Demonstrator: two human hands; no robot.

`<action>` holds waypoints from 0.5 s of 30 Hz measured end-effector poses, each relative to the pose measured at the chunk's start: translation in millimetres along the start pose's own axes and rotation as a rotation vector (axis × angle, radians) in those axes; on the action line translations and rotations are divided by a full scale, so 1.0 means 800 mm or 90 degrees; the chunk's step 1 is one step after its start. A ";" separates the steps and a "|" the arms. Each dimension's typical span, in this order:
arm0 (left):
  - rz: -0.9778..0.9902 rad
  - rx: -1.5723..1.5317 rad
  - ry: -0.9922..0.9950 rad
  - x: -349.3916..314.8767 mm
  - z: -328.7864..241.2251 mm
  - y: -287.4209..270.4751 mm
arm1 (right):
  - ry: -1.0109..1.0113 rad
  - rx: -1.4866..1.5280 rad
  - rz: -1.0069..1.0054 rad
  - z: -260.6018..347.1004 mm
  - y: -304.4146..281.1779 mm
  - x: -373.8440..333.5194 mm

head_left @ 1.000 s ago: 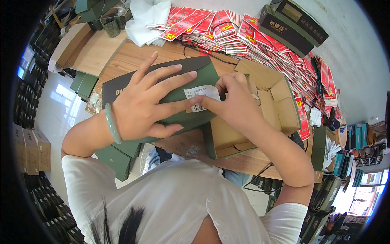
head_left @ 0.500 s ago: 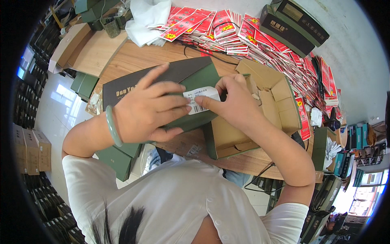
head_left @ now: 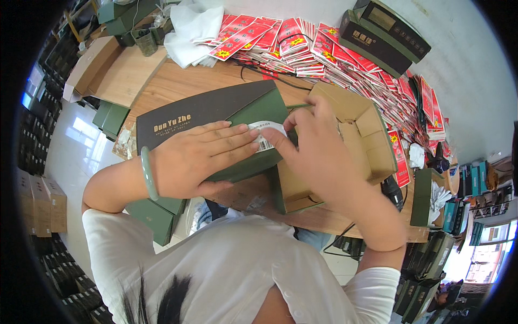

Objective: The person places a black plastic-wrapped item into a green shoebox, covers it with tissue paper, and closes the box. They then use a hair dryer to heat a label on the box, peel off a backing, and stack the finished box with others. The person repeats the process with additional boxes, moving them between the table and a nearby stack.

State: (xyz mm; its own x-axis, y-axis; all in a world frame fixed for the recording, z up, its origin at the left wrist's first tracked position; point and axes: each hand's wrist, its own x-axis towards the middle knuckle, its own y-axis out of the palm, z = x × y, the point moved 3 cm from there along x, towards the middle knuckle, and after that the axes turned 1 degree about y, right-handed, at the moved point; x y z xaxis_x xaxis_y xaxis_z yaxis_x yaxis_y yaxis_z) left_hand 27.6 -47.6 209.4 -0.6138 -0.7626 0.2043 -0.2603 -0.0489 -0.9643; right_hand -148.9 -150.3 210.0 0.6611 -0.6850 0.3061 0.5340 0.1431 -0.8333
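Observation:
A dark cardboard box (head_left: 208, 113) with a green end lies tilted on the table before me. On its green side sits a white barcode label (head_left: 265, 144), partly covered by my fingers. My left hand (head_left: 197, 154), a pale green bangle at its wrist, rests flat across the box with its fingers stretched out, tips on the label's left part. My right hand (head_left: 313, 146) has its thumb pressed on the label and its bent fingers at the box's right edge. Just behind that hand stands an open green box (head_left: 372, 137) with a tan inside, its lower part hidden by my forearm.
Many red printed cards (head_left: 318, 51) lie heaped along the wall. Dark boxes (head_left: 383, 35) stand on the heap at the back right. White cloth or paper (head_left: 191, 35) lies at the back left, near an open tan box (head_left: 94, 67). Black cables (head_left: 280, 75) cross the table.
My left hand has come down flat, its fingers closer together, and no longer hovers spread over the box. My right forearm has shifted left; its thumb remains on the label.

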 end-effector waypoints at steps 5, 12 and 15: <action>-0.071 0.050 0.024 -0.006 0.002 0.006 | -0.030 -0.118 -0.166 0.020 -0.015 -0.027; -0.270 -0.001 0.075 -0.008 0.004 -0.009 | -0.124 -0.202 -0.016 0.039 0.047 -0.056; -0.307 0.013 0.073 -0.011 0.003 -0.011 | -0.105 -0.225 -0.013 0.032 0.065 -0.050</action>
State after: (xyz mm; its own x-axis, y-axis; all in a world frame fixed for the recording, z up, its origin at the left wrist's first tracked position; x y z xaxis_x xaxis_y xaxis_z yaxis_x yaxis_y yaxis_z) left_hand 37.4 -41.8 215.5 -0.5058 -0.5737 0.6442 -0.5205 -0.3926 -0.7583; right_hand -133.9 -97.5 166.2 0.7430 -0.5575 0.3702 0.3527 -0.1439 -0.9246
